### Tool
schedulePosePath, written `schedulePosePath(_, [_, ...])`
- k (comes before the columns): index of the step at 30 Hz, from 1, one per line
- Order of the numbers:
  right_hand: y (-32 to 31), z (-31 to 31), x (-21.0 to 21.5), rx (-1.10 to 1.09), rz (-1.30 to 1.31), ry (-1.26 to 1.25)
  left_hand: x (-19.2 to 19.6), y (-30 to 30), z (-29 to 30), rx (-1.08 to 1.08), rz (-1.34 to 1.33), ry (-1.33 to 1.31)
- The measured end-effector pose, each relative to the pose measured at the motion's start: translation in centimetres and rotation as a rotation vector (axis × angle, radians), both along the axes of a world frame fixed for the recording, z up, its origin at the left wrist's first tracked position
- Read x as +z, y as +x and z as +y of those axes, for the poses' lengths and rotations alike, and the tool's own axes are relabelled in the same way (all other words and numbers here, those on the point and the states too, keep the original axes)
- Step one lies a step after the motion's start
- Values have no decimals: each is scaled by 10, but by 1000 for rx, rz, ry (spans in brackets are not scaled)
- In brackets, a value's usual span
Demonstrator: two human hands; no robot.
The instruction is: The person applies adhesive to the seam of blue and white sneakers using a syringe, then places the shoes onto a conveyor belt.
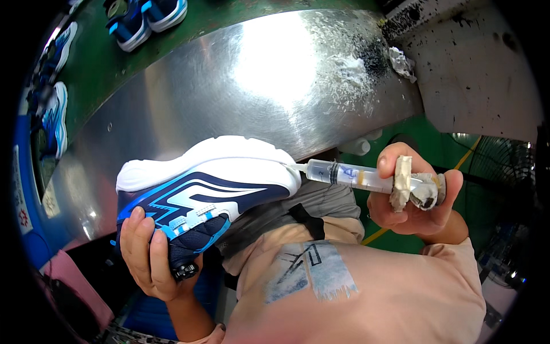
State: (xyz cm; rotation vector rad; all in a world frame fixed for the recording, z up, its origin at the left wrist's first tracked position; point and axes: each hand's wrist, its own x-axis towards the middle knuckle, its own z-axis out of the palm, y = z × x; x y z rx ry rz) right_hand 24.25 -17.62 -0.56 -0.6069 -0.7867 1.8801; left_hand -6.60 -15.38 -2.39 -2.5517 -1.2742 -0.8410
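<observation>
My left hand (148, 256) is closed around a navy, light-blue and white sports shoe (195, 189), which lies on its side with its white sole turned away from me. The fingers press on the upper near the heel and laces. In my right hand (412, 195) is a clear plastic syringe (352, 175), gripped at its flange and plunger end, where whitish tape or residue is wrapped. The syringe points left, and its narrow tip meets the white sole edge at the shoe's toe. Whether any liquid is coming out, I cannot tell.
A shiny metal worktop (189, 109) spans the middle, with white scraps and dark residue at its far right. Crumpled whitish material (402, 64) sits by a stained grey panel (475, 74). More shoes (146, 23) stand on a green surface beyond. A fan (504, 166) is at right.
</observation>
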Motion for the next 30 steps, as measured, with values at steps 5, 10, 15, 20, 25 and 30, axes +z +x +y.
schedulePosePath(5, [-12, 4, -9, -22, 9, -7, 11, -4, 16, 60, 55, -53])
schedulePosePath(10, [-16, 16, 5, 33, -183, -110, 15, -8, 30, 88, 44, -92])
schedulePosePath(15, [-29, 26, 2, -51, -221, -51, 25, -4, 42, 129, 74, -163])
schedulePosePath(20, [-30, 23, -9, 17, -147, 8, 37, -3, 60, 106, 66, -284])
schedulePosePath(25, [-36, 27, -27, -20, -243, 278, 43, 1, 90, 55, 14, -438])
schedulePosePath(30, [-45, 22, -37, -53, -211, 322, 59, -1, 120, 81, -35, -752])
